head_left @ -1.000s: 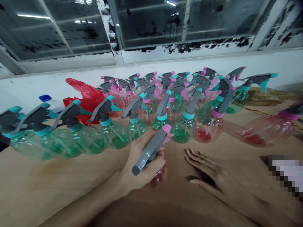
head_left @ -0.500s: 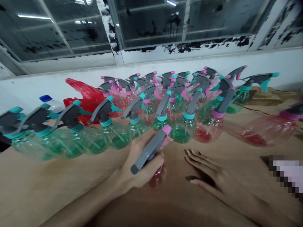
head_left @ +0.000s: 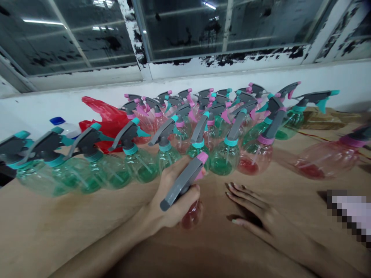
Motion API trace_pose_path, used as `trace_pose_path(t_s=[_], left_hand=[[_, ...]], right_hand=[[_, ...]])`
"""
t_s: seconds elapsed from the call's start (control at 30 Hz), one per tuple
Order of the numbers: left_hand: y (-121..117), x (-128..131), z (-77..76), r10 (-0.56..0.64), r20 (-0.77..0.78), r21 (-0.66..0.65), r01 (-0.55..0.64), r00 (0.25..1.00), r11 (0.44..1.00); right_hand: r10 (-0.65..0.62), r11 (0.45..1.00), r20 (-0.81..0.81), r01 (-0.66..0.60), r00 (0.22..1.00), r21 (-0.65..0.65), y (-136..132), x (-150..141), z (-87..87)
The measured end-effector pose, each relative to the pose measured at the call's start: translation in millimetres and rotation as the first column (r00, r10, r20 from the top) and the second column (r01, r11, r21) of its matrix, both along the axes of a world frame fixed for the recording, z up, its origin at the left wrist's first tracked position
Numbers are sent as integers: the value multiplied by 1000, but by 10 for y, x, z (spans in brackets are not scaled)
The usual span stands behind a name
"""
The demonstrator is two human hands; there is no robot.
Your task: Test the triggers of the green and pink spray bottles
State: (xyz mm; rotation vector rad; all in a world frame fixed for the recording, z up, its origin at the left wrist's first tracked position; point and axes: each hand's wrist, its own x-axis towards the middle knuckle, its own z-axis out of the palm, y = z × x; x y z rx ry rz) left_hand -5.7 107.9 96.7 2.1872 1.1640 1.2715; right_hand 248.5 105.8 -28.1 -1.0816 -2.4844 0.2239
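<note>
My left hand point(head_left: 174, 197) is wrapped round the neck of a pink spray bottle point(head_left: 191, 216) with a grey trigger head and pink nozzle. The bottle stands on the wooden table point(head_left: 220, 239), its trigger and collar mostly covered by my fingers. To its right, my right hand point(head_left: 257, 216) rests palm down on the tabletop with fingers stretched out, holding nothing. Just beyond my hands stand a green spray bottle point(head_left: 223, 160) with a turquoise collar and another pink spray bottle point(head_left: 253, 158).
A row of green spray bottles point(head_left: 142, 166) runs off to the left, with more pink and green ones behind. Near the wall lie a red plastic bag point(head_left: 104, 119) and a brown package point(head_left: 327, 117). One pink bottle point(head_left: 321, 160) stands at the right, near a blurred-out object point(head_left: 350, 214).
Almost nothing differs. My left hand still grips the pink spray bottle and my right hand lies in the same place; the view has shifted very slightly.
</note>
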Motion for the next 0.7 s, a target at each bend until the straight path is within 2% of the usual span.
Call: trace_pose_path(t_s=[0.1, 0.27, 0.7], left_hand=[[2, 8, -26, -40, 6, 12, 39, 999, 999], [-1, 27, -45, -25, 7, 32, 24, 1000, 999], [-5, 37, -25, -10, 23, -45, 11, 1000, 999]], right_hand=[[1, 1000, -21, 0, 1000, 2, -1, -4, 12], [-5, 1000, -33, 5, 999, -12, 3, -18, 38], [-5, 1000, -26, 5, 1000, 1, 9, -8, 13]])
